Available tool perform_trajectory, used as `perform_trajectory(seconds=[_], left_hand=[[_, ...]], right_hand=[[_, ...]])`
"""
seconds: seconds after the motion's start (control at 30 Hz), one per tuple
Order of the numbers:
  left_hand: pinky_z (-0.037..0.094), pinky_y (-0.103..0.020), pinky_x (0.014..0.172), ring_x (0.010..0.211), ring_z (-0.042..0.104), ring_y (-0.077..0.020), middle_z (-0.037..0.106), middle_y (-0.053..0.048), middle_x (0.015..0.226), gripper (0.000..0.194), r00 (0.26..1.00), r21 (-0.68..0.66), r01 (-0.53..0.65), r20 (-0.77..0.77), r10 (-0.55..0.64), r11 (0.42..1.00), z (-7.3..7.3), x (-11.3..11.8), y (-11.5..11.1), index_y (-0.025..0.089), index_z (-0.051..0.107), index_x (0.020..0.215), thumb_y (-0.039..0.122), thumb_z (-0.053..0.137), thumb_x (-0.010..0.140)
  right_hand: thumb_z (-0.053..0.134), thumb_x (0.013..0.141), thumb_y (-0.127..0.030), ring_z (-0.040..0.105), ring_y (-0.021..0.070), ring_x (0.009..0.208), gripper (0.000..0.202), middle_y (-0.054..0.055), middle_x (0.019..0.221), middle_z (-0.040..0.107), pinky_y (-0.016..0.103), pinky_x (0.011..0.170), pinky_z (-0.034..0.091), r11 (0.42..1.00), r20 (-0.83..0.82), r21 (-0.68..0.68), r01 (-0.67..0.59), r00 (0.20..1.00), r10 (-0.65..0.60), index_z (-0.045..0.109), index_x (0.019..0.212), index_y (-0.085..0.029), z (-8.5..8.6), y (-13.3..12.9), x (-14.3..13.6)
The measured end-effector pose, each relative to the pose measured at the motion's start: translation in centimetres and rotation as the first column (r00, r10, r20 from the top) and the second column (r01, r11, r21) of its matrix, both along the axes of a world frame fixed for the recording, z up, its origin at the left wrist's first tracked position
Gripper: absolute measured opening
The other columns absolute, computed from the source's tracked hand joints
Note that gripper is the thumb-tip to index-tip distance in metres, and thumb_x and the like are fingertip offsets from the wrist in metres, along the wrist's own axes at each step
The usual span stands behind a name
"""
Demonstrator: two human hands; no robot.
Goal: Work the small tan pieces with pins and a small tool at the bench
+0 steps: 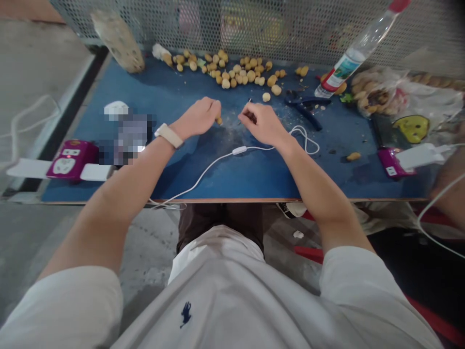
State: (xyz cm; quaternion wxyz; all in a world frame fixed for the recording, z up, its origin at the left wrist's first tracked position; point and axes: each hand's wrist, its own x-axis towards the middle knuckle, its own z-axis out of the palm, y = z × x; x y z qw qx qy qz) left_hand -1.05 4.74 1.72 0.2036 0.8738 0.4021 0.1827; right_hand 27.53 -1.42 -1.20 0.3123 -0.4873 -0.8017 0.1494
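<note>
My left hand [207, 115], with a pale band on the wrist, is closed over the blue table [218, 179]; a small yellow-brown nut-like piece [218, 120] shows at its fingertips. To its right, my right hand [258, 118] has its fingers curled together in a pinch, with a small dark tip [250, 100] showing above them; what it holds is too small to name. Beyond both hands lies a long pile of round yellow-brown pieces [250, 76]. Dark blue pliers [305, 110] rest right of my right hand. Crumbs are scattered between the hands.
A clear bottle [341, 72] leans at the back right near plastic bags [381, 92]. A filled bag [118, 41] stands back left. Purple power sockets [72, 160] sit at left and right. A white cable [207, 168] crosses the front. Metal mesh [254, 29] borders the back.
</note>
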Motion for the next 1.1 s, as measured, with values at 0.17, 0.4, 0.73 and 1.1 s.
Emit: perform_trajectory(seconds=[0.17, 0.4, 0.73, 1.1], left_hand=[[0.06, -0.045, 0.093, 0.094, 0.069, -0.0266, 0.078, -0.006, 0.084, 0.056, 0.967, -0.119, 0.095, 0.247, -0.064, 0.988, -0.8, -0.7, 0.0, 0.032, 0.059, 0.084, 0.058, 0.046, 0.131], [0.054, -0.054, 0.09, 0.085, 0.059, -0.0282, 0.065, -0.006, 0.086, 0.057, 0.913, 0.082, 0.145, 0.373, -0.166, 0.986, 0.0, 0.0, -2.1, 0.036, 0.049, 0.088, 0.07, 0.036, 0.132], [0.062, -0.052, 0.095, 0.095, 0.073, -0.0308, 0.08, -0.006, 0.102, 0.051, 0.951, 0.207, 0.076, 0.28, -0.134, 0.975, -1.4, -1.3, -0.6, 0.037, 0.063, 0.118, 0.077, 0.036, 0.135], [0.066, -0.058, 0.128, 0.137, 0.082, -0.0379, 0.08, -0.016, 0.142, 0.022, 0.969, 0.259, -0.012, 0.243, -0.053, 0.966, -2.3, -2.1, 0.2, 0.025, 0.072, 0.14, 0.033, 0.079, 0.12]], right_hand=[[0.088, 0.118, -0.074, 0.083, 0.0452, 0.121, 0.041, 0.013, 0.115, 0.086, 0.079, 0.121, 0.071, 0.998, 0.003, 0.005, -0.068, 0.998, 0.068, 0.082, 0.119, -0.034, -0.1, -0.7, -0.8], [0.09, 0.119, -0.068, 0.085, 0.0428, 0.122, 0.034, 0.011, 0.12, 0.088, 0.072, 0.116, 0.073, 0.995, -0.034, 0.024, -0.099, 0.994, 0.099, 0.086, 0.123, -0.034, 0.2, -2.4, -3.1], [0.086, 0.123, -0.063, 0.084, 0.043, 0.121, 0.029, 0.011, 0.111, 0.087, 0.075, 0.119, 0.073, 0.995, -0.05, 0.083, 0.046, 0.998, -0.042, 0.084, 0.118, -0.034, 0.6, -2.5, -2.2], [0.079, 0.124, -0.052, 0.082, 0.0414, 0.121, 0.018, 0.012, 0.116, 0.088, 0.07, 0.116, 0.073, 0.962, -0.059, 0.158, 0.223, 0.975, -0.216, 0.083, 0.126, -0.034, 0.5, -1.3, -0.1]])
